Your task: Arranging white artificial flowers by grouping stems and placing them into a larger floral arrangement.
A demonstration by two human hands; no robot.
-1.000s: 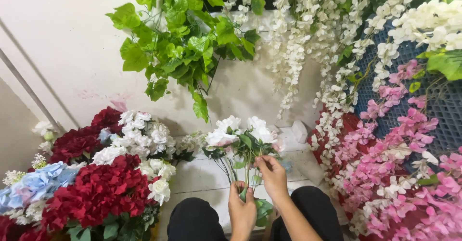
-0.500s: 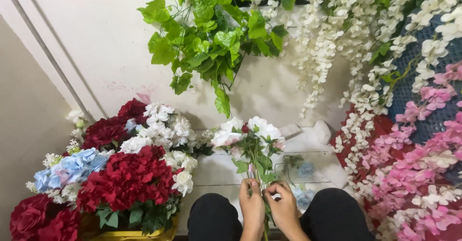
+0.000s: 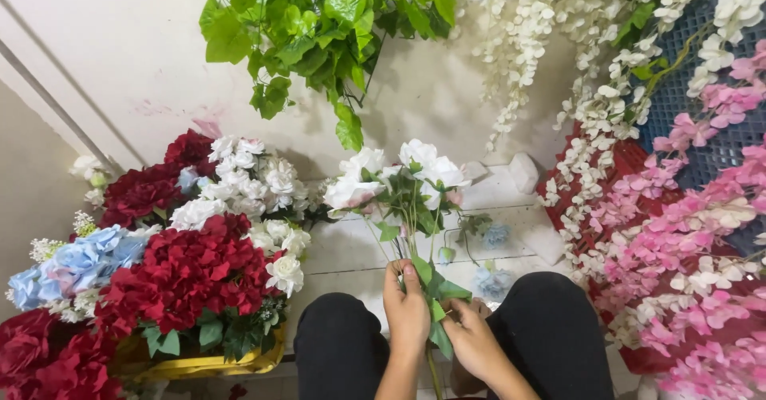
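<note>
A bunch of white artificial flowers (image 3: 399, 178) with green leaves stands upright between my knees. My left hand (image 3: 407, 308) is closed around its green stems just below the leaves. My right hand (image 3: 472, 338) sits beside it, lower down, fingers pinched on the stems and a leaf. The stem ends are hidden behind my hands and black trousers.
At left, a yellow basket (image 3: 207, 362) holds red, white and blue flowers (image 3: 179, 268). Green leafy vines (image 3: 311, 33) and white hanging blossoms (image 3: 542, 41) drape from above. Pink flower sprays (image 3: 694, 240) crowd the right over a blue lattice and a red crate. A white tiled floor lies ahead.
My view has shifted left. Both hands have drawn together onto the stems near my knees; my right hand came down from the leaves.
</note>
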